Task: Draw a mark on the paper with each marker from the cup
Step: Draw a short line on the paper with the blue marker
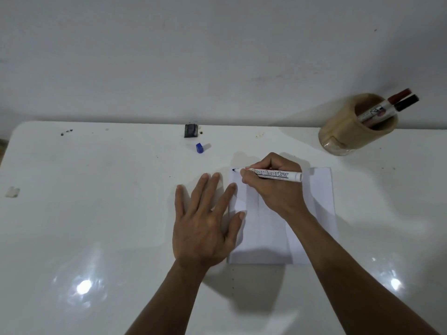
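A white folded paper point(321, 194) lies on the white table point(108, 213), right of centre. My right hand point(273, 189) grips an uncapped white board marker point(278, 174), its dark tip touching the paper's top left corner. My left hand point(205, 221) lies flat with fingers spread, its thumb and index finger pressing on the paper's left edge. A blue marker cap point(199, 147) stands on the table beyond the hands. At the far right a beige cup point(350, 131) holds two capped markers, one with a red cap point(400, 94) and one with a black cap point(407, 102).
A small dark block point(191, 130) sits at the table's far edge by the wall. A small whitish scrap point(12, 192) lies near the left edge. Dark specks dot the far left of the table. The wall rises right behind the table.
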`<state>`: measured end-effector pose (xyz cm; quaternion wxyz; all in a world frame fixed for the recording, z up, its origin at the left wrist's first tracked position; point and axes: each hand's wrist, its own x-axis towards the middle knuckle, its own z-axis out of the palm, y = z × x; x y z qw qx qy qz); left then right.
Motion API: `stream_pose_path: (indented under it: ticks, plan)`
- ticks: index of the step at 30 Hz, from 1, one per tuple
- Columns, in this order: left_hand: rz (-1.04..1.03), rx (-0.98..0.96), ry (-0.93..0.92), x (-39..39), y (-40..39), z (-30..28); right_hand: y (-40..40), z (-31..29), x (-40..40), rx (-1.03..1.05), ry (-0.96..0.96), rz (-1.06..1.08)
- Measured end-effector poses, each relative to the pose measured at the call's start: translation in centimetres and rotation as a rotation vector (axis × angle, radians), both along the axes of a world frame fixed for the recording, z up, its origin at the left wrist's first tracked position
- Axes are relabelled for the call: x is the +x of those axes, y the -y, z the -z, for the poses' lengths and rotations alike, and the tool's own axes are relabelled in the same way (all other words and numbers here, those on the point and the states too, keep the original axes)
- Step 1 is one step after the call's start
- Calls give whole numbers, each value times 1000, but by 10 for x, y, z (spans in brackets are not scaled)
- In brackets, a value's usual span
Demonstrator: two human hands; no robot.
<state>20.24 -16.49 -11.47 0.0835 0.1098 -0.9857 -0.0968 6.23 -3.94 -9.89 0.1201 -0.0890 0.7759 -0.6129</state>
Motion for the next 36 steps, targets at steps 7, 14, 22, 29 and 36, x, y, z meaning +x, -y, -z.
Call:
stream_pose_path:
  ticks: [7, 14, 22, 29, 36]
  plan:
    - [0, -4, -31, 0, 0, 1, 0, 4, -2, 6, 20, -7]
    - [-3, 2, -20, -1, 1, 1, -1, 4, -4, 62, -12, -43]
    - [-5, 13, -32, 0, 0, 1, -2, 3, -5, 61, -5, -51]
    - [-2, 17, -44, 0, 0, 2, -1, -2, -3, 56, 36, -48]
    - [-11, 67, -45, 0, 0, -3, -3, -30, -12, -316, 355, 91]
